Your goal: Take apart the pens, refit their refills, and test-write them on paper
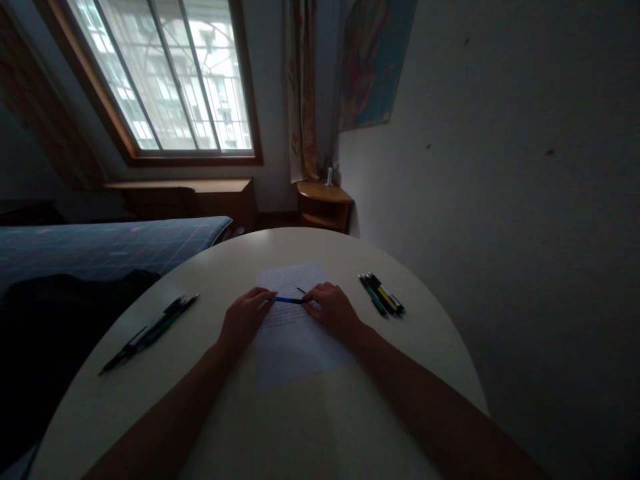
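A blue pen (287, 300) lies crosswise between my hands, above a sheet of paper (295, 357) with lines of writing. The fingertips of my left hand (246, 316) pinch its left end. At the darker right end, my right hand (332, 311) has its thumb and fingers closed on the pen. A thin dark stick-like piece (301, 290) pokes out beside the right fingers; its other end is hidden, and I cannot tell what it is. Both wrists rest low over the table.
The round pale table (320, 413) carries a group of pens (150, 330) at left and several more pens (381, 295) at right. Beyond it stand a bed (115, 243), a corner shelf (324, 193) and a desk (220, 187) beneath the window. A wall (500, 233) runs along the right.
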{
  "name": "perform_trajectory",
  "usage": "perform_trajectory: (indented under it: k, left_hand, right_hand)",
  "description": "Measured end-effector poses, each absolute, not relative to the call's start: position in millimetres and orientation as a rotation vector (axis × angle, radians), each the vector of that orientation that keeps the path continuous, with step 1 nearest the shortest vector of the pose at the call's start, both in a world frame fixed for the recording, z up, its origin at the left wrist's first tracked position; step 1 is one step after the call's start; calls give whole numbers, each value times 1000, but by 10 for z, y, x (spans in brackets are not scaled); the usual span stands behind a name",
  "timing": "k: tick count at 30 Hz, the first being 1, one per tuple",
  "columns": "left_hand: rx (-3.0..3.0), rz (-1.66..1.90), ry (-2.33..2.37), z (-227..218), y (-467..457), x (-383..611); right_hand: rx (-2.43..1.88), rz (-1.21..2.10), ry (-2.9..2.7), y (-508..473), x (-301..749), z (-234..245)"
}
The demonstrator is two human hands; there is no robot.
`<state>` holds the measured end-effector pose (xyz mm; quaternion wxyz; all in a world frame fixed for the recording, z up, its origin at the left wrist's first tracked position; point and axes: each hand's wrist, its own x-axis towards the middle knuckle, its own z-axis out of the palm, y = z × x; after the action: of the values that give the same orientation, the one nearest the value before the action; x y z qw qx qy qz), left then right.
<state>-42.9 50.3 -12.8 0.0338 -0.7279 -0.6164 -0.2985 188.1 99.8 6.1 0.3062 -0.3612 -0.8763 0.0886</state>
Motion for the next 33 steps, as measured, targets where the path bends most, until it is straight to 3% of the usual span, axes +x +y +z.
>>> perform_trajectory:
  k: [33]
  left_hand:
    - [-2230, -802, -2032, -243, 548, -509]
  right_hand:
    - [-960, 257, -2367, 1076, 2047, 105]
